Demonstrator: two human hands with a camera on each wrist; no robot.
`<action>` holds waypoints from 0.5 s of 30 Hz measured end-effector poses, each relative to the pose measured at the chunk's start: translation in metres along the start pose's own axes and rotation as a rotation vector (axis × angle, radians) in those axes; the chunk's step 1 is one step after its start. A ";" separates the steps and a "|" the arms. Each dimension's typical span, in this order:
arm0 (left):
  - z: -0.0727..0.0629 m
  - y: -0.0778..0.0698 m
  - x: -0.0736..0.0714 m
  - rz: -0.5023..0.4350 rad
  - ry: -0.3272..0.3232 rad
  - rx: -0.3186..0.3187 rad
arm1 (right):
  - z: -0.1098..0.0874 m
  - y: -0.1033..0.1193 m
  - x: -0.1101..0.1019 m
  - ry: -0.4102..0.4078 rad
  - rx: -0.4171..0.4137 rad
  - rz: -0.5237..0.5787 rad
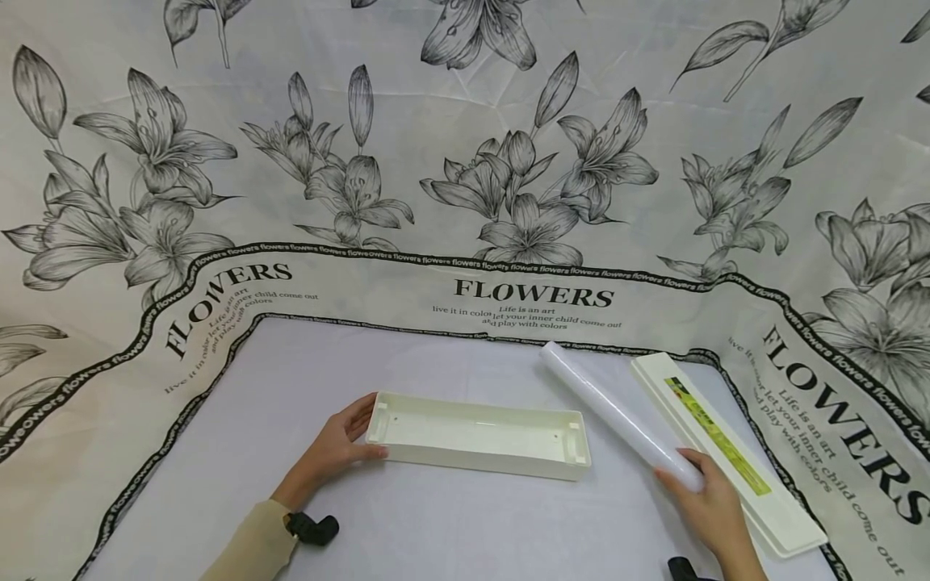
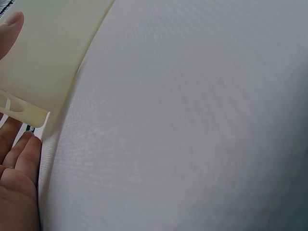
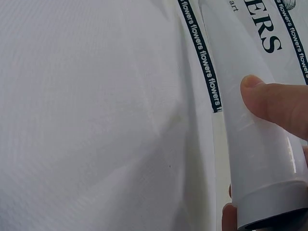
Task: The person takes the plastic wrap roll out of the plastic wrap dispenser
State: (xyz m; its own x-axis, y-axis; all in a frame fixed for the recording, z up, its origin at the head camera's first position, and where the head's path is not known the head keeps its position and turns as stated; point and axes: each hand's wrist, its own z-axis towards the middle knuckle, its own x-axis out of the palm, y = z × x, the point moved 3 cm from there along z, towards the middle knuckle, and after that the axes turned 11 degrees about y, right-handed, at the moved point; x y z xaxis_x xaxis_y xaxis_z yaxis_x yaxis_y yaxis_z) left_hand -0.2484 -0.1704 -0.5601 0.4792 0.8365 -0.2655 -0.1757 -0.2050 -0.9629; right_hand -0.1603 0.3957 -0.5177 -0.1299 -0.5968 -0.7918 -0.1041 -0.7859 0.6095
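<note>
A long, open off-white plastic box [image 1: 475, 462] lies in the middle of the table, its hollow side facing up. My left hand [image 1: 341, 440] grips its left end, with the thumb on the front wall and the fingers at the end. In the left wrist view the thumb [image 2: 9, 31] lies against the box wall [image 2: 48, 53]. My right hand [image 1: 708, 500] holds the near end of a roll of clear plastic film [image 1: 617, 411], which slants away to the upper left. The right wrist view shows the thumb [image 3: 272, 103] across the roll [image 3: 260, 154].
A long white lid [image 1: 654, 371] with a yellow-green label lies slanted at the right, beside the roll and partly behind my right hand. The white cloth [image 1: 291, 371] carries a black "flowers" border [image 1: 436, 260]; its flower-printed part rises behind the table.
</note>
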 end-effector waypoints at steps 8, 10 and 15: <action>-0.001 -0.001 -0.001 -0.007 -0.005 -0.019 | 0.000 -0.006 0.000 0.054 0.088 0.050; -0.001 -0.002 -0.001 -0.013 -0.009 -0.028 | 0.000 -0.008 0.000 0.066 0.112 0.063; -0.001 -0.002 -0.001 -0.005 -0.008 -0.032 | -0.001 -0.011 0.000 0.060 0.149 0.063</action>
State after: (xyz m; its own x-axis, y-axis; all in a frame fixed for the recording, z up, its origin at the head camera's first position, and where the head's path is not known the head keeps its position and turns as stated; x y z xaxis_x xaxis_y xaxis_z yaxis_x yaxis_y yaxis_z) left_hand -0.2476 -0.1714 -0.5584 0.4729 0.8418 -0.2603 -0.1455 -0.2167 -0.9653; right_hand -0.1583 0.4043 -0.5240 -0.0818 -0.6561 -0.7503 -0.2430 -0.7170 0.6534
